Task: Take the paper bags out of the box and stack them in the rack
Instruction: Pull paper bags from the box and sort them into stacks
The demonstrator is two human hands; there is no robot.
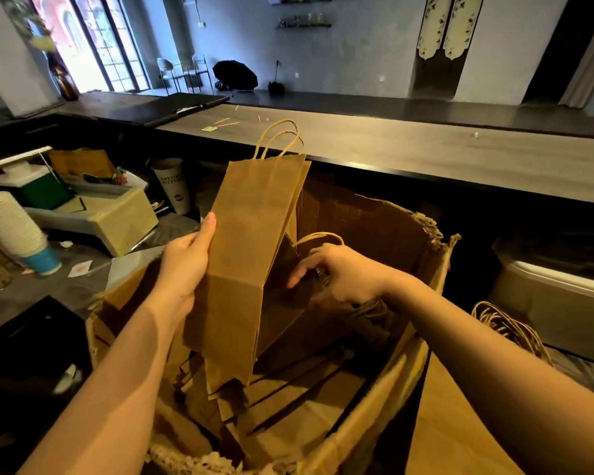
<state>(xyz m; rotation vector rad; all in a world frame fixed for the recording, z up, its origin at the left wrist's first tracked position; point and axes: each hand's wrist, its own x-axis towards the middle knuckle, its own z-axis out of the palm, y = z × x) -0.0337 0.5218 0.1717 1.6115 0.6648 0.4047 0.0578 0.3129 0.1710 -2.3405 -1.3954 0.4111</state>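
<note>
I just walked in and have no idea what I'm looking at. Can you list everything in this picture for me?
held bags: at least two, brown, upright above the box
shaded bag: one, brown, just behind them
bags in the box: many, brown, lying flat
box: one, brown cardboard, torn rim, bottom centre
bag handles: a bundle, tan, right of the box
counter: one, grey wood, across the middle
cup stack: one, white, far left
tall cup: one, white with lettering, left of the held bags
umbrella: one, black, open, far floor
left hand: grips the held bags' side
right hand: pinches the shaded bag
</note>
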